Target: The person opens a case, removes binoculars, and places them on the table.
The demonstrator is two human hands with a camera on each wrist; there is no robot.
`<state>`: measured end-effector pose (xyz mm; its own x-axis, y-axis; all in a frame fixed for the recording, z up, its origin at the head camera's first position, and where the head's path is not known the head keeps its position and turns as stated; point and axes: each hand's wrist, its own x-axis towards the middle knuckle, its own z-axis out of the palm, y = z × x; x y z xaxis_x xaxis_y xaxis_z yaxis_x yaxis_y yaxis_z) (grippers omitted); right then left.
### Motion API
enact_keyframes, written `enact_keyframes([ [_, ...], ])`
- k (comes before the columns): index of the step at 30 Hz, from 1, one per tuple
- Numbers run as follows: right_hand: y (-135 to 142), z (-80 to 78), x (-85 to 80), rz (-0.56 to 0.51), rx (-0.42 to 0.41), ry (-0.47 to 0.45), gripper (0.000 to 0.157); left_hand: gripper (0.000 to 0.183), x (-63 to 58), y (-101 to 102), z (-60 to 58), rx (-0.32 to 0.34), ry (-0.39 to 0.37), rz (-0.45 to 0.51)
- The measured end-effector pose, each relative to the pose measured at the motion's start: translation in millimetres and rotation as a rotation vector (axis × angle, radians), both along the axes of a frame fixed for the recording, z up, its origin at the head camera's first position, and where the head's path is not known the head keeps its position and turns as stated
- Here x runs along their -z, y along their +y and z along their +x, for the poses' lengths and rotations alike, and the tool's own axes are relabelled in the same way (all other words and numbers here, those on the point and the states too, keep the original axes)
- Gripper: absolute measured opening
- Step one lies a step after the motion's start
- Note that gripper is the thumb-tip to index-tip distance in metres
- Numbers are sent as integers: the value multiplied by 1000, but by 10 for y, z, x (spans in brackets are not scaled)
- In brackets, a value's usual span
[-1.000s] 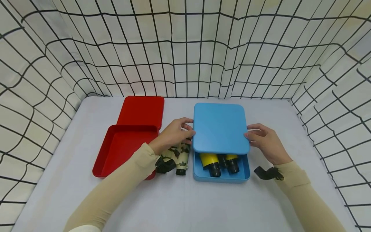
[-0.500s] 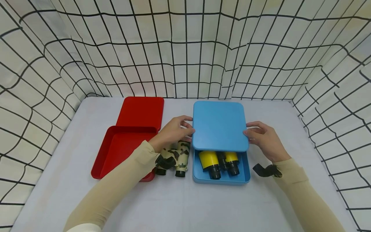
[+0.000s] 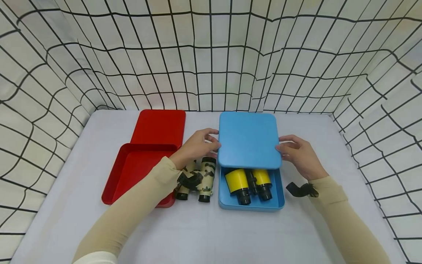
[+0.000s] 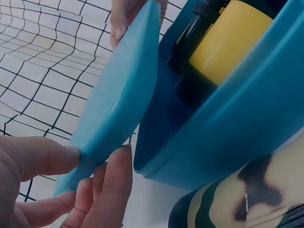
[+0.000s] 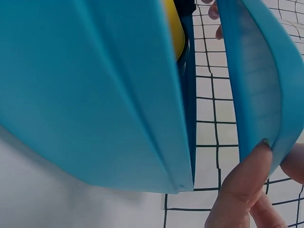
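Note:
Both hands hold a light blue lid (image 3: pixel 248 139) by its opposite side edges. My left hand (image 3: pixel 197 145) pinches the left edge; in the left wrist view its thumb and fingers (image 4: pixel 116 175) lie on either side of the rim. My right hand (image 3: pixel 301 154) pinches the right edge, thumb and fingertips on the rim. The lid hangs over the back part of a blue box (image 3: pixel 252 206), apart from it in the left wrist view. Inside the box lie yellow and black binoculars (image 3: pixel 238 182), their far part hidden by the lid.
Camouflage binoculars (image 3: pixel 207 179) lie between the boxes, partly behind the left wrist. An open red box (image 3: pixel 141 161) stands at left, with a red lid (image 3: pixel 159 126) behind it. A black wire grid (image 3: pixel 211 73) encloses the white table (image 3: pixel 211 234) at back and sides.
Both hands have carried the blue lid slightly away toward the back, uncovering more of the yellow binoculars. The camouflage binoculars show more beside the left wrist.

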<state>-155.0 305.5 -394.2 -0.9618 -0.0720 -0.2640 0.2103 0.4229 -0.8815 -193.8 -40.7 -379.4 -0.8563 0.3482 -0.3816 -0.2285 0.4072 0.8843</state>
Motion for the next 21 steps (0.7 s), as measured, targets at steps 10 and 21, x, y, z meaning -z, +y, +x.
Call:
enact_keyframes([
  [10,-10,-65,12,-2,28,-22,59,58,14,16,-45,-1,9,40],
  [21,-12,-127,23,6,30,-14,59,58,30,14,-105,-4,25,34],
])
